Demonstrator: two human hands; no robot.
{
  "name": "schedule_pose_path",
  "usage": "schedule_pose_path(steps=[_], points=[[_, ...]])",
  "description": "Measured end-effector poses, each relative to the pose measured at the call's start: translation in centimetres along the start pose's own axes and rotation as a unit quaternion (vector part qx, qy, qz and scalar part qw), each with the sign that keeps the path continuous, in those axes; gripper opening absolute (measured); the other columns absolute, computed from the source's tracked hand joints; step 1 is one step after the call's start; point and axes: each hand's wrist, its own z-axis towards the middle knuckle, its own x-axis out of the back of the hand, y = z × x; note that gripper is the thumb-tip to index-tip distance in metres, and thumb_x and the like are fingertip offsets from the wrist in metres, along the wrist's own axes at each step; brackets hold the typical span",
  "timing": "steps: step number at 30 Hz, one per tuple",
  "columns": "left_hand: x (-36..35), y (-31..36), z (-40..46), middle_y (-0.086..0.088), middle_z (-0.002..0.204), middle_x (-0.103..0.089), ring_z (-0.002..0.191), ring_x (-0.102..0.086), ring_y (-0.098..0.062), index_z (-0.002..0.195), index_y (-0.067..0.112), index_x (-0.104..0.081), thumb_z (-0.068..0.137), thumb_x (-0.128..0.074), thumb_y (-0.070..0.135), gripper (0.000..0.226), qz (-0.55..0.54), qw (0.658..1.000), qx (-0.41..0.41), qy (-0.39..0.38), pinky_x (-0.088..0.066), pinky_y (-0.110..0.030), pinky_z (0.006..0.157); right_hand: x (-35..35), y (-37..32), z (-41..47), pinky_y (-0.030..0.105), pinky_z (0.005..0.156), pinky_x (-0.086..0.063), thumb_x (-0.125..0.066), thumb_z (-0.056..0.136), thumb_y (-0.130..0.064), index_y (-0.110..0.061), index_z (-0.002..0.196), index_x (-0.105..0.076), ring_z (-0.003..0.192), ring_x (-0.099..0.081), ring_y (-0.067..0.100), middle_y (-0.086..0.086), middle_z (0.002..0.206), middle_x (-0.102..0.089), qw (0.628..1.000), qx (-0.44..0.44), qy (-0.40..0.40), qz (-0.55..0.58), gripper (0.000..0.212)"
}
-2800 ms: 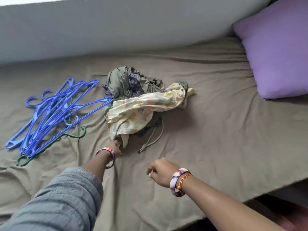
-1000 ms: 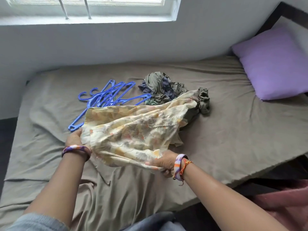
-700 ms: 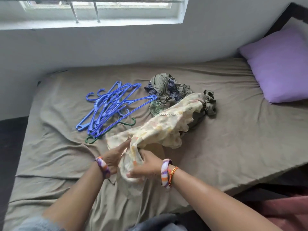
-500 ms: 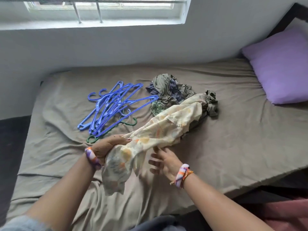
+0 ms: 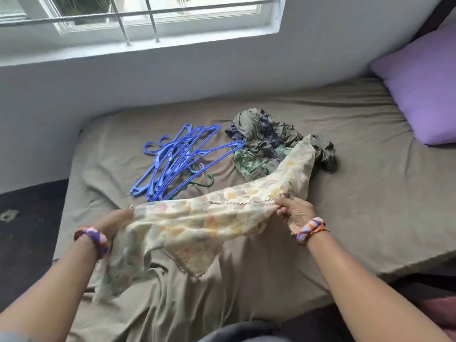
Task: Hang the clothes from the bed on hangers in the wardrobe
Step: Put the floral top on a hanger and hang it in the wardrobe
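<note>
**Between both grips: floral garment stretched over the bed**

Between the two hands, the pale floral garment point(image 5: 212, 218) spans taut along its trimmed edge. The left hand point(image 5: 116, 222) grips one end, its fingers mostly covered by cloth; the right hand point(image 5: 294, 212) pinches the other end with curled fingers. Below the grips, loose fabric hangs onto the bed sheet point(image 5: 370, 193).

Hazards, as judged:
- Beyond the right grip, the garment's far end runs into the clothes pile point(image 5: 266, 137). Lifting now is likely to drag other items along or off the bed.
- Just beyond the left grip lie the blue hangers point(image 5: 177, 159), interlocked, with a green hanger point(image 5: 202, 178) beneath. Pulling one free may lift several.
- Thin fabric held only at two points may slip if either pinch loosens.

Containers: none are visible. The wardrobe is out of view, so its contents cannot be stated. A purple pillow point(image 5: 419, 82) lies far beyond the right grip, below the window point(image 5: 148, 21).
</note>
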Motion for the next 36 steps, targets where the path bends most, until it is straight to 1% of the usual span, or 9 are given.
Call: schedule_pose_path(steps=[3,6,9,12,17,23,29,32,36], points=[[-1.2,-1.1,2.0,-0.022,0.111,-0.065,0.096,-0.062,-0.028,0.112,-0.004,-0.063,0.095,-0.052,0.021,0.032,0.312,0.940,-0.026,0.133,-0.049,-0.032,0.079,0.4,0.3,-1.4,0.011,0.030,-0.029,-0.064,0.080,0.005,-0.010,0.065,-0.057,0.029,-0.033,0.001,-0.007,0.038,-0.048,0.993,0.040,0.007,-0.108,0.022],[-7.1,-1.8,0.1,-0.022,0.116,-0.061,0.090,-0.055,-0.021,0.115,0.001,-0.061,0.092,-0.056,0.026,0.034,0.267,0.959,-0.090,-0.001,-0.041,-0.024,0.063,-0.2,2.0,-3.0,0.018,0.044,-0.034,-0.073,0.077,-0.005,-0.011,0.061,-0.054,0.051,-0.042,0.008,-0.003,0.053,-0.049,0.951,0.141,-0.074,-0.265,0.025],[-13.8,-1.5,-2.4,-0.003,0.104,-0.065,0.094,-0.061,-0.011,0.104,0.020,-0.061,0.090,-0.058,0.027,0.016,0.144,0.967,-0.109,-0.178,-0.047,-0.025,0.071,-2.0,3.9,-5.2,0.023,0.056,-0.036,-0.073,0.076,-0.018,-0.019,0.051,-0.055,0.056,-0.049,0.013,-0.001,0.055,-0.053,0.800,0.280,-0.175,-0.501,0.031],[-17.8,-0.8,-2.0,-0.001,0.068,-0.063,0.050,-0.058,0.000,0.087,0.012,-0.060,0.081,-0.071,0.015,0.013,0.163,0.968,-0.118,-0.150,-0.046,-0.015,0.046,-2.9,5.8,-6.9,0.028,0.071,-0.052,-0.055,0.070,-0.020,-0.013,0.079,-0.075,0.082,-0.065,0.030,0.012,0.086,-0.071,0.676,0.381,-0.232,-0.587,0.023],[-16.7,-1.1,0.0,0.011,0.033,-0.048,0.032,-0.042,0.003,0.058,0.015,-0.059,0.084,-0.065,0.002,0.030,0.237,0.949,-0.190,-0.087,-0.035,-0.011,0.037,-0.8,7.1,-6.7,0.029,0.105,-0.036,-0.047,0.081,0.000,-0.021,0.129,-0.058,0.117,-0.049,0.026,0.011,0.117,-0.057,0.765,0.263,-0.284,-0.515,0.054],[-15.9,-0.8,-0.9,-0.012,0.081,-0.068,0.080,-0.060,-0.024,0.085,0.008,-0.073,0.089,-0.060,0.014,0.014,0.399,0.879,-0.251,0.070,-0.037,-0.027,0.064,-1.5,6.7,-7.1,0.009,0.093,-0.038,-0.059,0.081,0.004,-0.021,0.120,-0.064,0.106,-0.055,0.011,-0.007,0.103,-0.057,0.850,0.242,-0.199,-0.423,0.046],[-15.8,0.7,-3.0,0.000,0.056,-0.045,0.049,-0.043,-0.004,0.076,0.004,-0.063,0.091,-0.057,0.011,0.018,0.331,0.908,-0.253,-0.033,-0.032,-0.011,0.044,-2.5,5.1,-6.1,0.012,0.085,-0.039,-0.071,0.078,-0.010,-0.013,0.098,-0.075,0.092,-0.054,0.005,-0.004,0.097,-0.061,0.801,0.272,-0.180,-0.502,0.021],[-15.4,0.8,-4.1,0.001,0.064,-0.054,0.056,-0.049,0.000,0.075,0.007,-0.063,0.079,-0.072,0.012,0.011,0.277,0.923,-0.245,-0.102,-0.037,-0.009,0.049,-3.4,3.4,-6.1,0.009,0.055,-0.035,-0.066,0.073,-0.002,-0.007,0.077,-0.074,0.053,-0.051,-0.007,-0.022,0.049,-0.058,0.775,0.296,-0.200,-0.521,0.011],[-12.7,0.8,-4.0,-0.013,0.114,-0.057,0.105,-0.055,-0.030,0.111,0.010,-0.062,0.079,-0.062,0.008,0.031,0.502,0.825,-0.220,0.135,-0.044,-0.032,0.083,-2.4,0.0,-4.6,0.010,0.053,-0.035,-0.063,0.069,0.002,-0.014,0.069,-0.071,0.052,-0.052,-0.003,-0.020,0.044,-0.052,0.739,0.334,-0.197,-0.551,0.018]])
